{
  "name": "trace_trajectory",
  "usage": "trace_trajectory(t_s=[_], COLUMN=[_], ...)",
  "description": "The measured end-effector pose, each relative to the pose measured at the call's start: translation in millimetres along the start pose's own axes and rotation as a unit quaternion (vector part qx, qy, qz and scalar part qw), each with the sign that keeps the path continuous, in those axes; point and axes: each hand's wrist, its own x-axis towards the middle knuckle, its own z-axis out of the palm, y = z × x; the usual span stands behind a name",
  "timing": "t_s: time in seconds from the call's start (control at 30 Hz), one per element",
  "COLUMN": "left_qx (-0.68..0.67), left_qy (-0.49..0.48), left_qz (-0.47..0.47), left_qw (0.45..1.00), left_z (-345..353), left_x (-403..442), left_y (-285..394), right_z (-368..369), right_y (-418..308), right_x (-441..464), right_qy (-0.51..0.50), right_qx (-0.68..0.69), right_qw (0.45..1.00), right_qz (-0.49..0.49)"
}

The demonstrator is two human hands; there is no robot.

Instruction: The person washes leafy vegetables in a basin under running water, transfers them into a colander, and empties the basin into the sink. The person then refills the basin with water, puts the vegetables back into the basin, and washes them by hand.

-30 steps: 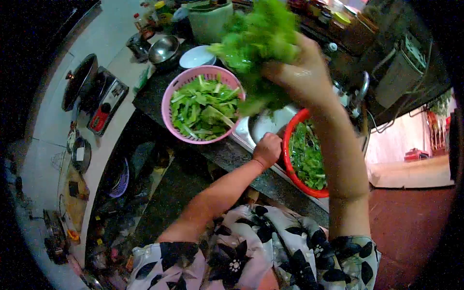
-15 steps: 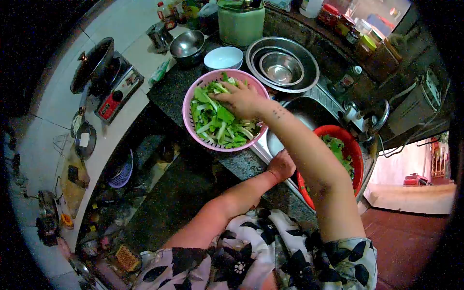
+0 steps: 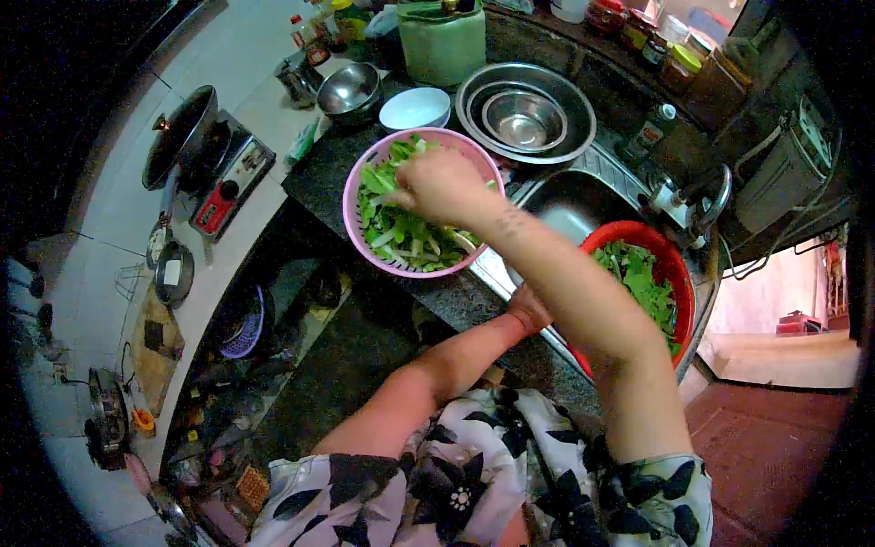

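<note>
My right hand point(image 3: 439, 185) is over the pink colander point(image 3: 350, 219), which holds chopped leafy greens point(image 3: 401, 228). Its fingers look curled in, and whatever they hold is hidden. At the near edge of the sink point(image 3: 556, 205) is my left hand point(image 3: 530, 308); my right forearm covers its fingers. A red basin point(image 3: 685, 301) with more leafy greens point(image 3: 643, 283) sits in the right part of the sink, beyond my right forearm.
Nested steel bowls point(image 3: 524, 118) and a white bowl point(image 3: 415, 109) stand behind the colander. A steel bowl point(image 3: 350, 88) and a green bucket point(image 3: 444, 46) are farther back. The faucet point(image 3: 720, 196) rises at the right. A stove point(image 3: 232, 187) with a wok is at the left.
My right hand has gone from spread fingers on the greens to a curled shape, slightly raised above them. My left hand stays by the sink edge. The view has shifted slightly.
</note>
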Motion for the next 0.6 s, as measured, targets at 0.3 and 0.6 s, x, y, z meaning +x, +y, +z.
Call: trace_trajectory(t_s=[0.3,0.6], left_qx=[0.282,0.254], left_qy=[0.069,0.106], left_qz=[0.129,0.163], left_qw=[0.948,0.947], left_z=[-1,-4], left_x=[8,11], left_y=[11,20], right_z=[4,7], right_y=[29,39], right_x=[19,11], right_qy=[0.000,0.018], right_qx=[0.445,0.401], right_qw=[0.894,0.916], right_qz=[0.054,-0.011])
